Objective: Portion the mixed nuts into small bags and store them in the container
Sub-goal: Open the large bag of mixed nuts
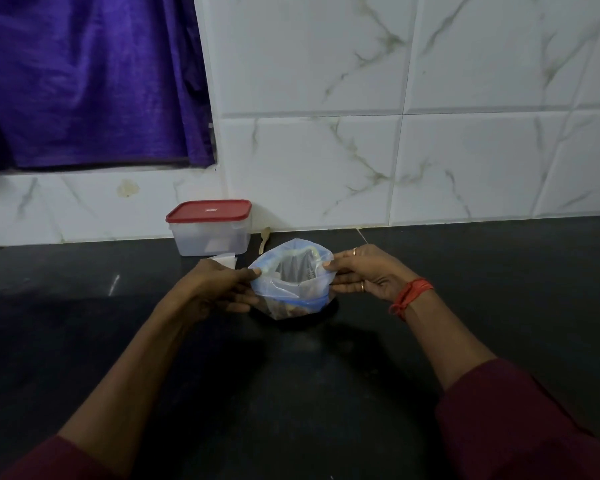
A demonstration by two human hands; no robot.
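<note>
Clear blue-tinted plastic bag (291,284) of mixed nuts stands on our black counter (482,278).
We pinch its open rim with left hand (219,285) and right hand (368,271), one each side; just behind lie small clear bags (225,260) and a pale wooden spoon (264,239), then the red-lidded translucent plastic container (210,237) by the tiled wall (430,150).
</note>
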